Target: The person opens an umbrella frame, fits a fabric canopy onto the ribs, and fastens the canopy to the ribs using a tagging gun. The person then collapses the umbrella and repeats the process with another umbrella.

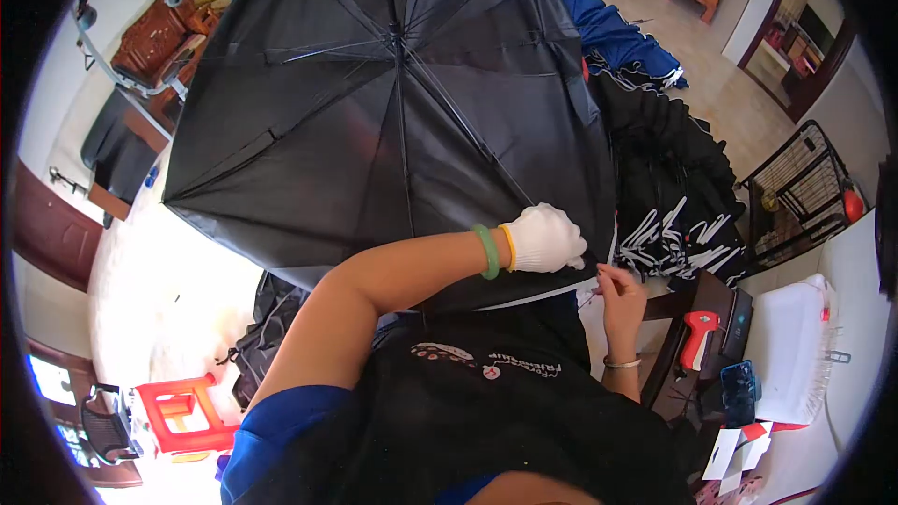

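Observation:
An opened black umbrella (309, 150), its inner side with shaft and ribs facing me, fills the space in front of my body. My left hand (544, 238), in a white knit glove with a yellow cuff, is closed on the umbrella's cloth near its lower right edge, beside a rib's end. Just right of it, at the umbrella's corner, is my bare right hand (621, 304). Its thumb and fingers are pinched together; whatever lies between them is too small to make out. A green bangle (486, 251) is on my left wrist.
Folded black umbrellas (664, 178) with white edges are heaped at the right, with blue ones (622, 33) behind. A red-and-white glue gun (698, 339) and a phone (738, 391) lie at my right, near a white box (790, 351). A red plastic stool (184, 413) stands at left.

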A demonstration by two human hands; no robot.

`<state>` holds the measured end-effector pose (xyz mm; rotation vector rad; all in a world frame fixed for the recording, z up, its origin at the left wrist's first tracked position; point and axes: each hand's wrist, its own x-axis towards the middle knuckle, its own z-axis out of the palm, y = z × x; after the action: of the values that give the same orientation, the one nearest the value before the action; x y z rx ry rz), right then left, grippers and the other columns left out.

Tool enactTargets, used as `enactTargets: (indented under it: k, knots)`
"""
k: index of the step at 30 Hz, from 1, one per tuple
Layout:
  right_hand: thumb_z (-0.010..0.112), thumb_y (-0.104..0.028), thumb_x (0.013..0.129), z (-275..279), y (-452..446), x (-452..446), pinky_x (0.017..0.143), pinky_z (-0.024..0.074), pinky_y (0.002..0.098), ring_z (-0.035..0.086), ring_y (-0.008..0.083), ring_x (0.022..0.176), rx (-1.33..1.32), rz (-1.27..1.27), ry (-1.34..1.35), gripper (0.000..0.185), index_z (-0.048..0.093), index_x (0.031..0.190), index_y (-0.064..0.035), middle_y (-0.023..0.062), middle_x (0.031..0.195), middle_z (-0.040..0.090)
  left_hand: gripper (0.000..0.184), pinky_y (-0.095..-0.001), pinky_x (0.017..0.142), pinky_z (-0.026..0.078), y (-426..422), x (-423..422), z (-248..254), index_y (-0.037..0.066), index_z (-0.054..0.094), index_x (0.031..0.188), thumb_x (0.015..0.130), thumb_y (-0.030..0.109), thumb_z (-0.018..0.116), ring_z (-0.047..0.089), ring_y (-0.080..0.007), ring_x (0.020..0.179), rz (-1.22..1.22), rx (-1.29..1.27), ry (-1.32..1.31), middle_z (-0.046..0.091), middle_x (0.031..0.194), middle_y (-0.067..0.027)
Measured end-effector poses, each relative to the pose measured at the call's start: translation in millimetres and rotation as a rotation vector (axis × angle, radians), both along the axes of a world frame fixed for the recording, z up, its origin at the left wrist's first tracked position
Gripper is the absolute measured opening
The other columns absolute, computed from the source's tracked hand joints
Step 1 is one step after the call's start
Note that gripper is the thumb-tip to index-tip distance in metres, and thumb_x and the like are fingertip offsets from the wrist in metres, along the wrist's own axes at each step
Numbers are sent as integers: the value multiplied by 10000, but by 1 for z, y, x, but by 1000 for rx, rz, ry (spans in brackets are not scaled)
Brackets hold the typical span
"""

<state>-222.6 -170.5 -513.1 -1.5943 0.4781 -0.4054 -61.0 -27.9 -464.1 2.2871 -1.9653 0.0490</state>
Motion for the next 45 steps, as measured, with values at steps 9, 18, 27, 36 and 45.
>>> enactTargets:
  k: [9,18,27,36,45]
  knots:
    - [644,-57,866,2,-2,4,637,451,246,580,127,701,-381,-61,26,151,684,975,39,63,806,593,357,-426,544,500,-9,1,-3,91,675,762,851,432,612,654,-294,631,62,11,21,636,679,-75]
    - [638,-50,874,8,2,4,645,463,252,592,116,717,-160,-68,-13,135,685,967,37,53,804,588,371,-425,528,500,-6,1,-1,86,674,740,856,432,608,655,-298,618,58,-8,18,634,647,-82]
    - [633,-28,840,22,16,2,687,492,338,601,289,754,-1088,52,1,182,660,1015,18,139,832,599,343,-436,553,509,-4,3,-4,99,690,793,836,433,627,656,-315,648,3,105,45,642,681,-93]
    - [682,-69,813,47,27,-10,685,483,368,601,296,747,-823,172,23,328,621,1131,-18,153,852,609,641,-413,877,491,55,118,38,-31,558,1182,810,470,704,622,-360,1022,1416,-1156,457,622,1117,-238]
    - [668,-58,820,37,17,-12,657,481,313,577,222,629,-713,422,-182,468,533,1267,-27,131,769,633,768,-363,928,496,85,321,13,-37,409,1342,733,283,751,606,-306,1120,1644,-550,310,597,1227,-206]
